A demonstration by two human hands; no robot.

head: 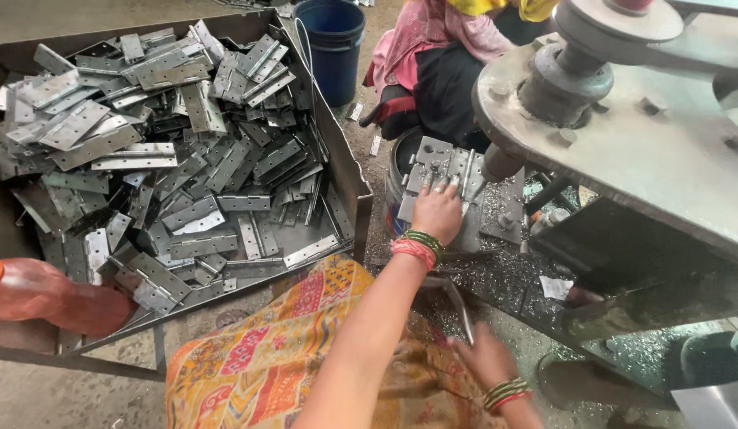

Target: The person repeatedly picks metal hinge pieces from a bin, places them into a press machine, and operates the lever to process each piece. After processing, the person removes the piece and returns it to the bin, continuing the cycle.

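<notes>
Our left hand [437, 211] lies flat, fingers spread, pressing on a grey metal hinge [440, 171] that sits on the metal block [496, 214] under the big press machine [623, 135]. Our right hand [484, 357] is low by our lap and closed around a thin metal bar [458, 306]. We think the fingers could get pinched, because they rest right where the heavy round part comes down. Sharp metal bits [496, 274] lie all around and could cut us. The big tray [349, 187] beside us is piled with more hinges [170, 151], which could slide off. We see no labels or signs, only a plain blue bucket [331, 48] behind the tray and an orange bottle [43, 294] at the left edge.
</notes>
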